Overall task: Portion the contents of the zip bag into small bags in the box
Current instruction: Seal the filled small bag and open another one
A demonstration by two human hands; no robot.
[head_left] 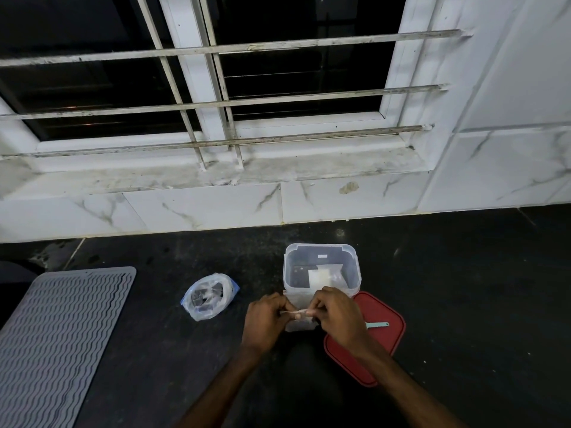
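Hanging mouth-up, small bag point(301, 325) runs left-right.

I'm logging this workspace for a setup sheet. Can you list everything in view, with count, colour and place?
zip bag: one, clear with blue edge, dark contents, on the counter left of the box
box: one, clear plastic, open, beyond the hands
bags in the box: count unclear, whitish
small bag: one, clear, between both hands
lid: one, red, flat on the counter, right
utensil: one, teal, on the lid, partly hidden
mat: one, grey, ribbed, far left
counter: black
window: white frame, barred, dark
left hand: fingers pinch the small bag's top
right hand: likewise
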